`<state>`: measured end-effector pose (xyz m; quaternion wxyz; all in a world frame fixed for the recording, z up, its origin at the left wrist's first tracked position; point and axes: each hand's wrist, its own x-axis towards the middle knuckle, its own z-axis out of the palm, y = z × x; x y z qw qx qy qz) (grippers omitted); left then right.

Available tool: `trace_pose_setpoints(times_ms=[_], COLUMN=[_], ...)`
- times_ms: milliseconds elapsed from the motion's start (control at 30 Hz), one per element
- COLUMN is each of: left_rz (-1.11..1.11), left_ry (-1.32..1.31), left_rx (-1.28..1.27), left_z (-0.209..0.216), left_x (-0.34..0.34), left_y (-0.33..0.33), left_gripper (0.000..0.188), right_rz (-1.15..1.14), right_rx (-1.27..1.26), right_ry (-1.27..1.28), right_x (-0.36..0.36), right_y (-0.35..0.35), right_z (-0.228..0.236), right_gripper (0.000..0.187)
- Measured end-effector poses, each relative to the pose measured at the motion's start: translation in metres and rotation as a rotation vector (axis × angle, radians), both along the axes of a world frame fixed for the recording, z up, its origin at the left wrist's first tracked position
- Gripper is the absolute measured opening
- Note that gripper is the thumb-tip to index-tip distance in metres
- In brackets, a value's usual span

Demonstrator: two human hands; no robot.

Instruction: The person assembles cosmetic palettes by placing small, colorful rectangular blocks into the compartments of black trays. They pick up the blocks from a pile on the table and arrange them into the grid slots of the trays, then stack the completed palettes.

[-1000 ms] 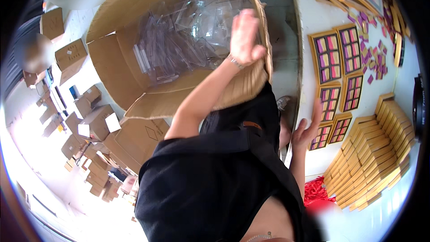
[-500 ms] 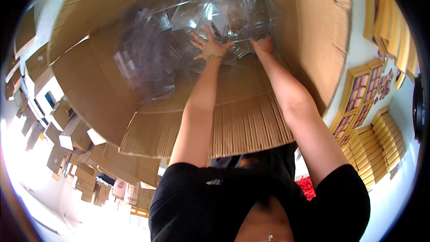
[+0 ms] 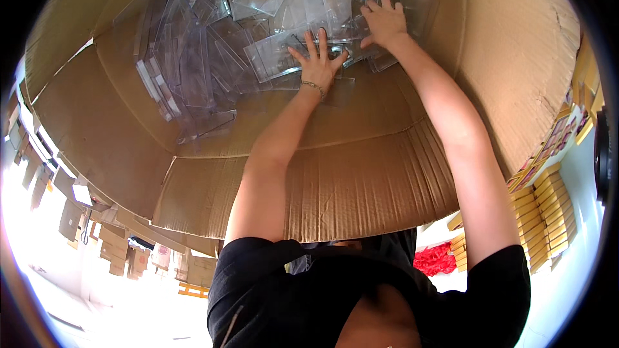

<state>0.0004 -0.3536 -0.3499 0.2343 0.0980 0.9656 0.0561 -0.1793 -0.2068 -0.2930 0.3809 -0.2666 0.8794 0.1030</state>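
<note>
A heap of clear plastic cases (image 3: 213, 58), flat and box-shaped, lies in the bottom of a large cardboard box (image 3: 361, 174). Both my arms reach down over the box's near flap. My left hand (image 3: 317, 64) is spread, its fingertips on a clear panel (image 3: 271, 58) at the near side of the heap. Farther right, my right hand (image 3: 385, 24) rests on more clear pieces with its fingers apart, close to the box's right wall. Neither hand grips anything. What lies beneath the palms is hidden.
The box's right wall (image 3: 516, 45) rises beside my right arm. Stacked yellow boxes (image 3: 545, 212) stand outside on the right, with something red and shredded (image 3: 433, 260) near my body. Several brown cartons (image 3: 113, 245) are at the lower left.
The right hand has opened from a closed shape and reached farther in. The left hand stays spread, slightly farther right. The view has shifted closer over the box.
</note>
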Motion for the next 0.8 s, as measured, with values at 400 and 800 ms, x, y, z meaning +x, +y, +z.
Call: trace_pose_setpoints(times_ms=[400, 800], left_rz=[-0.04, 0.123], left_ry=[0.058, -0.152], left_rx=[0.064, 0.12], left_z=[0.013, 0.081], left_x=[-0.024, -0.03], left_y=[-0.023, -0.071], left_gripper=[0.042, 0.027], right_rz=[-0.036, -1.749], right_rx=[-0.205, -0.974], right_ry=[-0.264, -0.845], right_x=[-0.015, -0.012], right_y=[0.034, -0.017], right_z=[-0.005, -0.009], right_gripper=[0.038, 0.042])
